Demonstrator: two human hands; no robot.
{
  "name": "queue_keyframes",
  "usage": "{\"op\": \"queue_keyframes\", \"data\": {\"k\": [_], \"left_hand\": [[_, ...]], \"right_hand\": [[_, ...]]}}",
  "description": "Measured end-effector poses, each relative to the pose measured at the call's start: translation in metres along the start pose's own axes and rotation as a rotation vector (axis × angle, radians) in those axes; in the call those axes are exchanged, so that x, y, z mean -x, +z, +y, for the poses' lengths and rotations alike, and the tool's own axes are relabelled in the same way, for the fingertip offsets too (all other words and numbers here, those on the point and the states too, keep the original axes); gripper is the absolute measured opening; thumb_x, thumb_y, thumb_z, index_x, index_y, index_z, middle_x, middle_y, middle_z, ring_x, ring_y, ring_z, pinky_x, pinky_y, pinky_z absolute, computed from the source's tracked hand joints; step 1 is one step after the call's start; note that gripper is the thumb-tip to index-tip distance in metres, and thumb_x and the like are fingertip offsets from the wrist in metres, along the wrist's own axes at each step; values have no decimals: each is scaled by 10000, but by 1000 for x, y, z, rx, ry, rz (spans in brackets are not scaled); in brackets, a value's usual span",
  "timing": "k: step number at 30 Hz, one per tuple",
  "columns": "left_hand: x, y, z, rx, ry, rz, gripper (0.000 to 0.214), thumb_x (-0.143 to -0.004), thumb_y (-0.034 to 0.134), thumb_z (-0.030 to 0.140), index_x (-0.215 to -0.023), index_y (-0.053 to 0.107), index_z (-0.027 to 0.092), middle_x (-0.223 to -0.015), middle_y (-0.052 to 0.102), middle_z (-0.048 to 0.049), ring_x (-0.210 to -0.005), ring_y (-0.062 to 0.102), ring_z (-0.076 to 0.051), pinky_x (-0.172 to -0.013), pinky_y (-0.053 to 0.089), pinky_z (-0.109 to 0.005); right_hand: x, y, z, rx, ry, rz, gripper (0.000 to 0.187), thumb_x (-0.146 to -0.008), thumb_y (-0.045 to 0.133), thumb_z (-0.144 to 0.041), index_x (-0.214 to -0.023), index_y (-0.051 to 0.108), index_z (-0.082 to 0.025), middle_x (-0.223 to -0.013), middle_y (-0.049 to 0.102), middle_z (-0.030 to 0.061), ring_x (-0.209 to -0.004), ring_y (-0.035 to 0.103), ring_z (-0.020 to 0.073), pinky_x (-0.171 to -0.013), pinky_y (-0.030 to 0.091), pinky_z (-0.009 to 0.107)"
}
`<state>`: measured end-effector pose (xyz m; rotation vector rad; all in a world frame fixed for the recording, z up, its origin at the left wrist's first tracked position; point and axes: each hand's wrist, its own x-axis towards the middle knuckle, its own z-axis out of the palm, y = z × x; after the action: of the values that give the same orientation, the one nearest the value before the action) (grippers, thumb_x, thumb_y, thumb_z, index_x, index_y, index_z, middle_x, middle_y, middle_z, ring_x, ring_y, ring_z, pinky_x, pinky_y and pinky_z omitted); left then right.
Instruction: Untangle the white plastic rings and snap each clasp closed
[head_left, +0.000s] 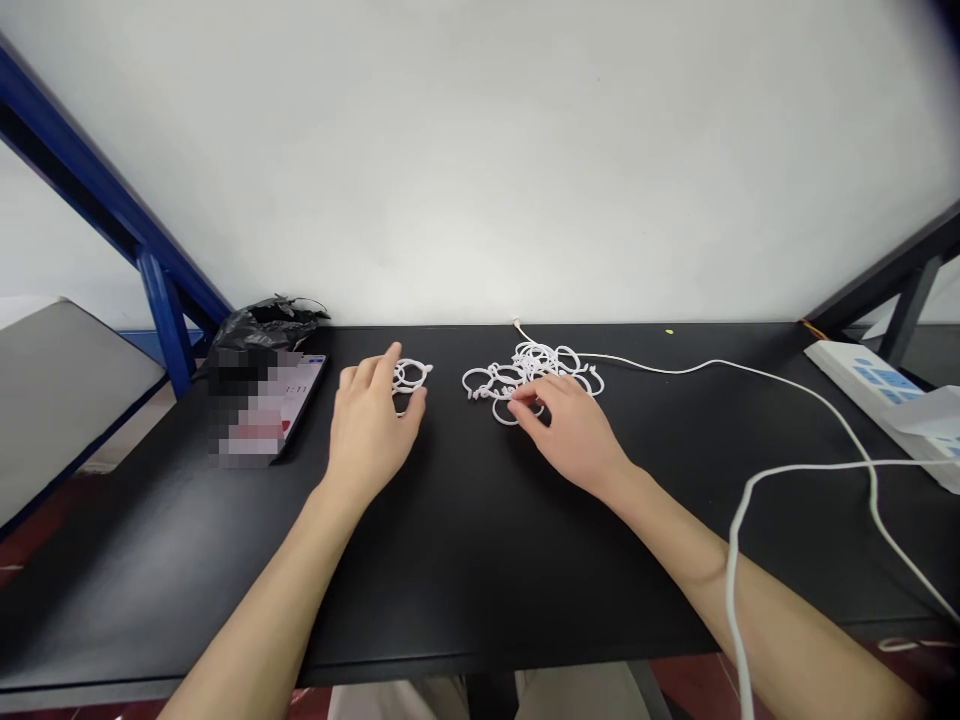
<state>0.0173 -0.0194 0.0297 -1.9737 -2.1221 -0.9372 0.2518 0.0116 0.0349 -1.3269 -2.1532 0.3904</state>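
A loose pile of knotted white cord loops (495, 378) lies on the black table, toward the back. My right hand (577, 430) is at its near edge, with thumb and forefinger pinched on one of the cord loops. A smaller group of white cord loops (412, 374) lies to the left of the pile. Beside that group, my left hand (369, 425) is open, its thumb apart from its fingers and nothing held. It hides part of the small group.
A phone (296, 400) and a crumpled black plastic bag (270, 322) lie at left by a blue metal frame (161, 300). A white cable (810, 395) crosses the right side. Another cable (735, 580) hangs over my right forearm. Printed packs (877, 390) rest at far right.
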Motion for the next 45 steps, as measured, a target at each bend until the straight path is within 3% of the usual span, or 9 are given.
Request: {"op": "queue_keyframes", "data": {"k": [4,8,11,15,19,25,30,38,45], "left_hand": [[-1,2,-11,-162,-43,-63,505,-866,578,337,-1325,536,129,-1320,550,-185,-1205,472,-396,-944,447,-542],[1,2,-3,-96,26,-37,317,-891,559,316,-1160,626,161,-1256,586,-144,-1167,493,-358,-951,451,-519],[4,2,7,28,133,-36,224,-910,543,283,-1089,632,180,-1151,632,-105,-1117,510,-308,-967,454,-479],[10,3,20,197,219,-173,182,-928,525,267,-1061,625,191,-1068,659,-67,-1082,536,-255,-955,472,-427],[14,3,28,301,219,-293,185,-933,529,289,-1063,630,204,-1056,676,-45,-1055,567,-229,-913,496,-395],[14,-2,33,363,185,-343,310,-969,482,403,-1159,627,206,-1080,690,-54,-1049,590,-228,-917,494,-391],[14,-3,34,387,176,-322,300,-960,495,388,-1141,633,193,-1062,684,-63,-993,614,-217,-876,502,-368],[13,1,34,348,89,-212,160,-928,531,302,-871,653,216,-854,687,-15,-816,630,-186,-748,509,-323],[11,4,27,292,53,-95,221,-941,515,329,-1033,679,213,-1020,717,-53,-990,626,-240,-874,514,-396]], "right_hand": [[1,3,3,168,-43,-54,96,-876,647,-288,-937,676,-219,-952,672,64,-976,576,270,-872,493,452],[1,2,4,189,-59,-61,86,-869,662,-244,-948,679,-213,-955,686,65,-970,574,271,-858,502,446],[1,3,4,138,-72,-74,88,-876,650,-198,-957,678,-213,-955,707,48,-969,573,256,-852,506,424],[3,4,2,50,-89,-53,113,-896,607,-155,-949,678,-224,-921,719,23,-933,581,228,-830,508,401],[4,4,-5,-67,-87,26,126,-889,615,-157,-962,670,-244,-921,712,2,-899,598,201,-808,510,369],[10,1,-18,-239,-162,73,67,-902,619,-189,-903,659,-243,-889,681,-2,-816,610,154,-740,514,302],[13,4,-21,-351,-189,19,85,-896,619,-161,-896,653,-238,-902,670,-4,-826,609,135,-703,516,264],[13,3,-22,-371,-139,-25,76,-896,615,-183,-928,657,-238,-922,675,-1,-812,620,131,-731,543,279],[13,1,-24,-387,-182,46,93,-909,579,-199,-944,656,-238,-911,671,12,-788,626,141,-697,554,292]]}}
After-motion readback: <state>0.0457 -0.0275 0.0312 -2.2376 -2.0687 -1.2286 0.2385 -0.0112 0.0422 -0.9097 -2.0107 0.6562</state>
